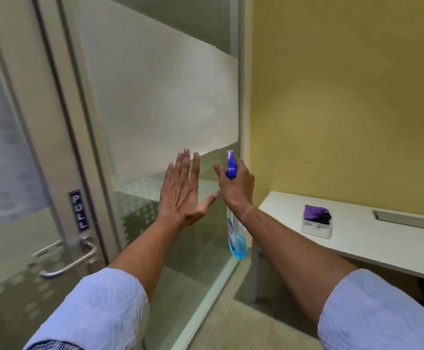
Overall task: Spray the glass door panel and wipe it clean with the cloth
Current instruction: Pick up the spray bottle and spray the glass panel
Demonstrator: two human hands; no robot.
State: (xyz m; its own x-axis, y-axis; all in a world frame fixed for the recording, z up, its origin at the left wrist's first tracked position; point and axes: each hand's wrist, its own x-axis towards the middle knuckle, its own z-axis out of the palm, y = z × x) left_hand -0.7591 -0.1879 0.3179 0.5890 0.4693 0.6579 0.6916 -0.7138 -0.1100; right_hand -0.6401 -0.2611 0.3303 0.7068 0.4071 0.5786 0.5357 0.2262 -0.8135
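A tall glass panel [160, 97] with a wide frosted band fills the middle of the view. My right hand [238, 188] grips a spray bottle [235, 242] by its neck, its blue nozzle pointing up at the glass and blue liquid low in the clear body. My left hand [184, 193] is flat and empty, fingers spread, palm toward the glass just left of the bottle. A purple cloth [315, 212] lies in a small clear tray on the white table at the right, apart from both hands.
A door [16, 152] with a PULL sign [79, 211] and a metal lever handle [67, 265] stands to the left of the panel. The white table [372, 238] runs along a yellow wall [344, 97] on the right. Carpet floor lies below.
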